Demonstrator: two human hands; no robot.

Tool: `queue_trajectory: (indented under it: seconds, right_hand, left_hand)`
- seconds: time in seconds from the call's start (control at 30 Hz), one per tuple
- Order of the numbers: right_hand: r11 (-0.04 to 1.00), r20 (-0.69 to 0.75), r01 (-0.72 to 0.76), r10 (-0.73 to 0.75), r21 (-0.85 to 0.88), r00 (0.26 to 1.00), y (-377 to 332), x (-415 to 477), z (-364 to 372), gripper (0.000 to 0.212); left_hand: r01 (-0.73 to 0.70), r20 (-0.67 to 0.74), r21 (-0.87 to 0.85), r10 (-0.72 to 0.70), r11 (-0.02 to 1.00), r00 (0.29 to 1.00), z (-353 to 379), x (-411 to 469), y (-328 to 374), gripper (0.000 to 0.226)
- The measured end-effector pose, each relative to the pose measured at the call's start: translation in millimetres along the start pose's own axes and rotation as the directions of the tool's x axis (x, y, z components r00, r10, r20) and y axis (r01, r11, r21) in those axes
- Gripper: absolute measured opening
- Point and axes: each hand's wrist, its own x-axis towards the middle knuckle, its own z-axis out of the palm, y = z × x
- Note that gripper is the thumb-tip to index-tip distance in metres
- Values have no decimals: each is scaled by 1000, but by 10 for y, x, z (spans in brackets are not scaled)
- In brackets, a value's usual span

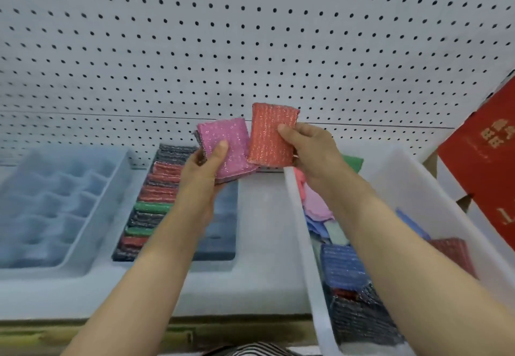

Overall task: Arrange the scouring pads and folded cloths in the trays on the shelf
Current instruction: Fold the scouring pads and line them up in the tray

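Head view. Left grip pinching a pink scouring pad, thumb on its face, raised above the middle tray on the shelf. Right grip pinching an orange-red scouring pad near its lower edge, upright, edge overlapping the pink one. Below, a row of pads in red, green and dark, standing on edge in that tray's left compartment. At right, a white bin with loose cloths and more pads. Behind, a pegboard.
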Motion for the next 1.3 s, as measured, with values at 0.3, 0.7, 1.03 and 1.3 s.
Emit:
queue_trajectory:
  seconds: [0.3, 0.7, 1.03, 1.3]
  right_hand:
    - [772, -33, 174, -245, -611, 969, 631, 557, 867, 19]
    - [182, 109, 235, -520, -955, 847, 912, 665, 1268, 19]
    - [53, 217, 285, -520, -957, 826, 1276, 681, 1270, 19]
    - [908, -151, 92, -166, -409, 975, 846, 554, 1479, 36]
  left_hand:
    - [15, -208, -34, -21, 999, 978, -1033, 557, 231, 56]
    - [129, -84, -79, -135, 989, 987, -1331, 760, 206, 55]
    - [129, -48, -55, -131, 990, 990, -1351, 782, 190, 62]
    - [97, 14, 104, -99, 990, 995, -1284, 738, 213, 75]
